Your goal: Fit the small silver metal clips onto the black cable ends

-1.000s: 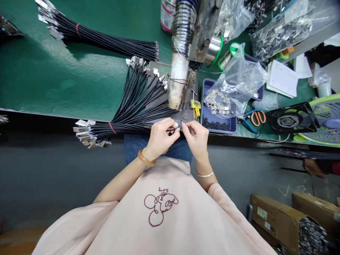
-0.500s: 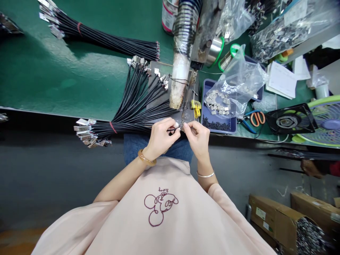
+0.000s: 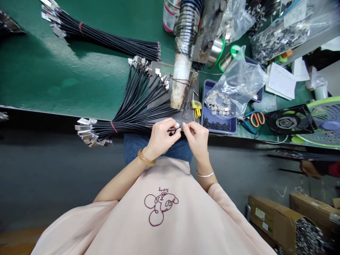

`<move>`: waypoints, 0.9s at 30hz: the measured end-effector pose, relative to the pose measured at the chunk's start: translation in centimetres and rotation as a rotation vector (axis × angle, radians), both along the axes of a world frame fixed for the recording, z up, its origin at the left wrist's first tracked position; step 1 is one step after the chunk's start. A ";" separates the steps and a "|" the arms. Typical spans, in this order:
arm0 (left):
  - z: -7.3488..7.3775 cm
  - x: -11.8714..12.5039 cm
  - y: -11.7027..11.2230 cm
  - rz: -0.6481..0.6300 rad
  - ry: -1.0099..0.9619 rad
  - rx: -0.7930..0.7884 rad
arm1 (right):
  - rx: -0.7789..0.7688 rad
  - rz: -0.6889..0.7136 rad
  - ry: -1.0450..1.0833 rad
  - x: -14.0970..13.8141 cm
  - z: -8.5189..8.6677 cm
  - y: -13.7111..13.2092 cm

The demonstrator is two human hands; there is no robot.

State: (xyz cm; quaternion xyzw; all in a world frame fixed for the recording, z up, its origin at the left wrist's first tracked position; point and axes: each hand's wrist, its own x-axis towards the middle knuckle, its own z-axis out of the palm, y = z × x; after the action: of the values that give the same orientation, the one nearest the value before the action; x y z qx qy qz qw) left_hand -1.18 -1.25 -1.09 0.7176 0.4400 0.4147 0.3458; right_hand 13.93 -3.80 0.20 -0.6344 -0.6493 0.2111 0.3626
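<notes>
My left hand (image 3: 164, 136) is closed in a pinch on the end of a black cable (image 3: 173, 131) at the bench edge. Facing it, my right hand (image 3: 197, 138) pinches at the same cable end; a small metal piece seems to sit between the fingertips, mostly hidden. To the left spreads a bundle of black cables (image 3: 132, 120), tied with a red band (image 3: 113, 126) and carrying metal connectors (image 3: 86, 131) at its left end. Just beyond my hands, a soldering iron (image 3: 189, 92) slants beside a taped duct hose (image 3: 180, 71).
Right of my hands stands a blue tray (image 3: 233, 125) of metal shells and small black parts. Near it lie a yellow clip tool (image 3: 197, 109), orange-handled scissors (image 3: 257, 118) and a black fan (image 3: 290, 119). Another tied cable bundle (image 3: 111, 37) lies at the back left. A co-worker's hand (image 3: 310, 168) shows at far right.
My right fingertips have shifted very slightly at the cable end. Otherwise both hands keep their place, and the view has moved only a little.
</notes>
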 end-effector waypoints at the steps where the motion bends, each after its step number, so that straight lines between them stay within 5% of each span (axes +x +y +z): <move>1: 0.0 0.0 0.0 -0.005 -0.003 0.002 | -0.003 0.010 -0.006 0.0 0.0 0.0; 13: 0.4 -0.6 0.1 -0.038 -0.048 -0.049 | -0.099 -0.004 0.242 0.5 0.9 -0.5; 18: 0.6 -1.3 0.7 -0.136 -0.143 -0.198 | -0.191 0.020 0.382 0.7 0.3 -0.2; 27: 0.7 -0.4 1.1 -0.073 -0.408 -0.479 | 0.129 -0.089 0.440 1.2 0.5 -1.1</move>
State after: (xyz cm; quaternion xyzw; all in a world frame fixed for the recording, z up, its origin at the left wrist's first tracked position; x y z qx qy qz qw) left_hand -1.56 -0.16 -0.35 0.5329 0.4208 0.4219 0.6008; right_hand 15.13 -4.93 0.70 -0.5766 -0.5382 0.2863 0.5439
